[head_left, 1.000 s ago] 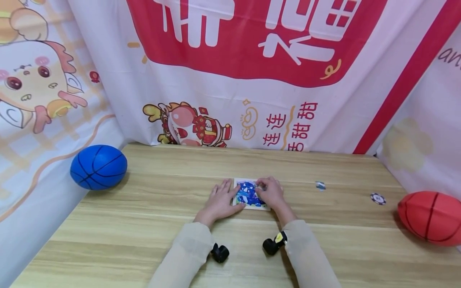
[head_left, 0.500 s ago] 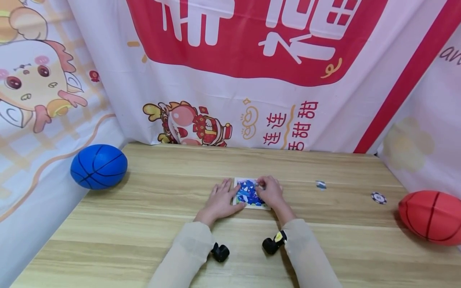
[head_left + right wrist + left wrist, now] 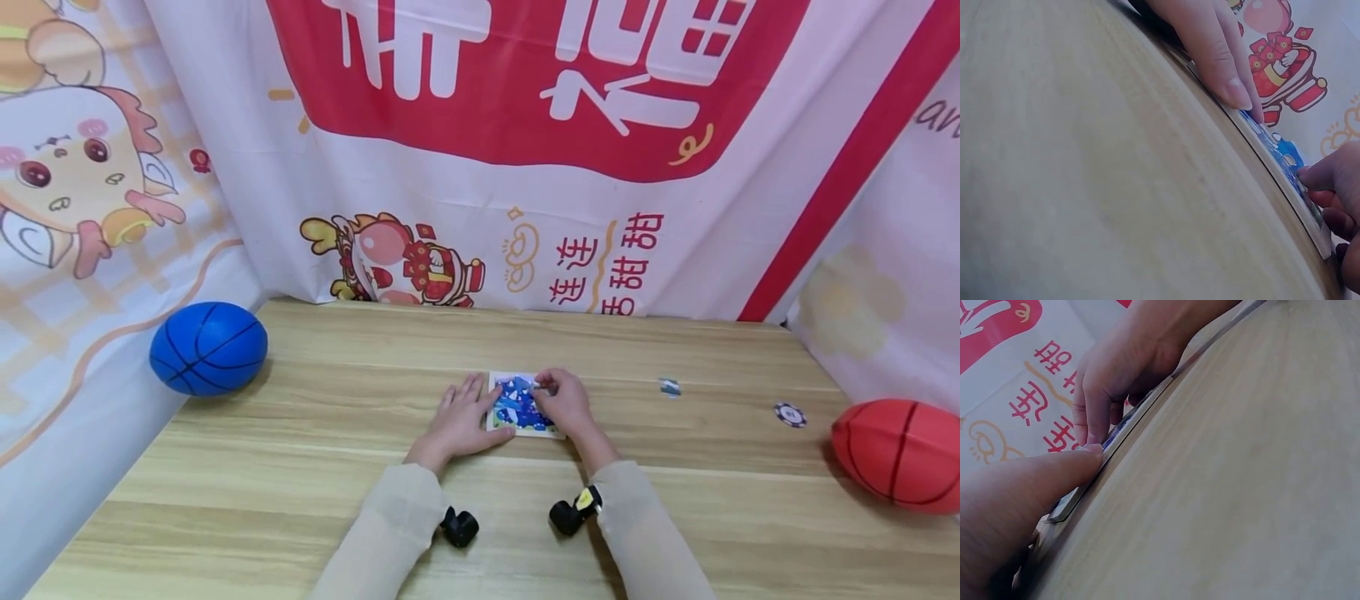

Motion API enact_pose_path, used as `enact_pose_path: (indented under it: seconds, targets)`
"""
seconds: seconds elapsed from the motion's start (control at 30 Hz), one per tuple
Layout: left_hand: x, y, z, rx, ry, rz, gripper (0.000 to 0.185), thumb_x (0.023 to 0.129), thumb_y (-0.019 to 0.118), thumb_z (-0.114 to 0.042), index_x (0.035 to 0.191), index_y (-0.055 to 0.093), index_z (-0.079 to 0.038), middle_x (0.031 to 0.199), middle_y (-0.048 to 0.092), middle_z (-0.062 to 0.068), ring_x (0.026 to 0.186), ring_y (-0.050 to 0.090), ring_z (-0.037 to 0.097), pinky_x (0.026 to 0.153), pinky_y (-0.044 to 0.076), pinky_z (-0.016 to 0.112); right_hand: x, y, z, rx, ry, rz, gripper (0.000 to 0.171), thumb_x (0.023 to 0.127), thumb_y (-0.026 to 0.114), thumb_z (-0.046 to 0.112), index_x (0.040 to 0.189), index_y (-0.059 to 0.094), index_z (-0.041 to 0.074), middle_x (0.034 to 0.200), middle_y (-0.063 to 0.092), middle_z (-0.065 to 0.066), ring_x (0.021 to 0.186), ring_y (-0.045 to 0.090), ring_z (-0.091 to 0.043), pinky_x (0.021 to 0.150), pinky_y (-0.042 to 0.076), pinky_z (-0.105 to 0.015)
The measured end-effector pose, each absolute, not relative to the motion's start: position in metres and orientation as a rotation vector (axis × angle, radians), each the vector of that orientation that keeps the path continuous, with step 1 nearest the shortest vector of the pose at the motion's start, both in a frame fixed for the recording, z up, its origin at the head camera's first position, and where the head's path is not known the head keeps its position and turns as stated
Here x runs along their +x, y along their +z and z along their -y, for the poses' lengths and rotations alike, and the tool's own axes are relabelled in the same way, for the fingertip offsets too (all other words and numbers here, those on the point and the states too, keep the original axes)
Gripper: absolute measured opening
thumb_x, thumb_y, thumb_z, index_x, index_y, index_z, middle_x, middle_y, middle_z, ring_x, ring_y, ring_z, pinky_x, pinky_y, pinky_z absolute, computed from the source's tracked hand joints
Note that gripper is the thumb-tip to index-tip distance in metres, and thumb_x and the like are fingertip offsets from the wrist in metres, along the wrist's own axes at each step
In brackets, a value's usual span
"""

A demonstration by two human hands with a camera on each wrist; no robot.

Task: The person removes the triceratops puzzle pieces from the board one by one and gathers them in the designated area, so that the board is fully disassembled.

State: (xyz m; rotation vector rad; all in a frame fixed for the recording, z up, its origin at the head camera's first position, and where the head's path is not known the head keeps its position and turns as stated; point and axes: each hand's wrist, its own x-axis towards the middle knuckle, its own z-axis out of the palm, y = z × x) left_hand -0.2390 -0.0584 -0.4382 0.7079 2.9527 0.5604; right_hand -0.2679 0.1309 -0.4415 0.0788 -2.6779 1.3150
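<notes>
A small jigsaw puzzle board (image 3: 538, 433) with a pale rim and a blue picture lies flat on the wooden table. My left hand (image 3: 461, 418) rests at its left side, fingers extended and thumb on the near left corner. At the right part of the picture, my right hand (image 3: 566, 402) pinches a blue puzzle piece (image 3: 1288, 150) between thumb and fingers. In the right wrist view this piece stands tilted up from the board. From the left wrist view, the right hand's curled fingers hide most of the picture.
Right of the board lies a small blue-and-white piece (image 3: 670, 387), with a round poker chip (image 3: 790, 415) farther right. A blue ball (image 3: 208, 348) sits at the table's left edge and a red ball (image 3: 896, 454) at the right. Printed cloth (image 3: 480, 192) hangs behind.
Both hands stay in nearly the same place at the board. Only the right fingertips shift slightly with the piece.
</notes>
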Motion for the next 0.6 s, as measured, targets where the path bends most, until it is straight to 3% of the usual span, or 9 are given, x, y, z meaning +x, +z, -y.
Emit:
enact_pose_path:
  seconds: [0.47,0.6]
  targets:
    - [-0.2384,-0.4351,0.0584,0.686,0.568,-2.946,0.079,0.074,0.043,-0.065,0.136,0.028,-0.018,0.142,0.01,0.013,0.128,0.002,0.025,0.1,0.001,0.044,-0.2693,-0.4351,-0.1332,0.222,1.243,2.769,0.034,0.078,0.063,0.007,0.111,0.057,0.005,0.086,0.054,-0.006,0.076,0.048,-0.02,0.069,0.044,-0.033]
    - [-0.239,-0.4367,0.0584,0.695,0.563,-2.948,0.08,0.074,0.042,-0.066,0.136,0.028,-0.018,0.142,0.01,0.013,0.128,0.002,0.025,0.1,0.001,0.044,-0.2713,-0.4344,-0.1347,0.249,1.238,2.812,0.034,0.078,0.063,0.008,0.112,0.058,0.007,0.088,0.053,-0.006,0.077,0.048,-0.021,0.068,0.044,-0.033]
